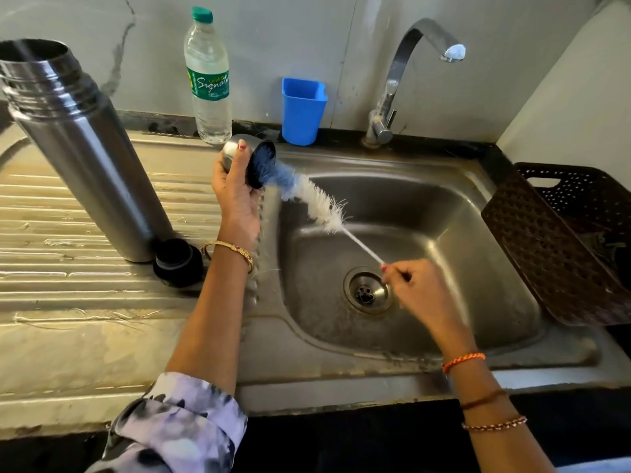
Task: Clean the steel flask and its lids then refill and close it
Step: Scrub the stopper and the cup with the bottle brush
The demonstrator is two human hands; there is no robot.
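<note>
Steel flask [85, 145] stood open and upright on the ridged bench [51, 302], far to the left of the sink [444, 206]. A black inner lid [177, 262] sat on the bench, touching the bottom of the flask on its right side. The left hand [235, 189] was curled around the steel cup lid [247, 158], holding it tipped over the left edge of the sink. A bottle brush [307, 194] with blue and white hairs had its blue end poked inside that lid. The right hand [420, 288] pinched the thin wire handle of the brush above the drain [367, 291]. A plastic water bottle [208, 76] and a blue cup [302, 110] stood at the far wall. The tap [409, 73] curved over the sink. A brown basket [563, 247] leaned on the right.
</note>
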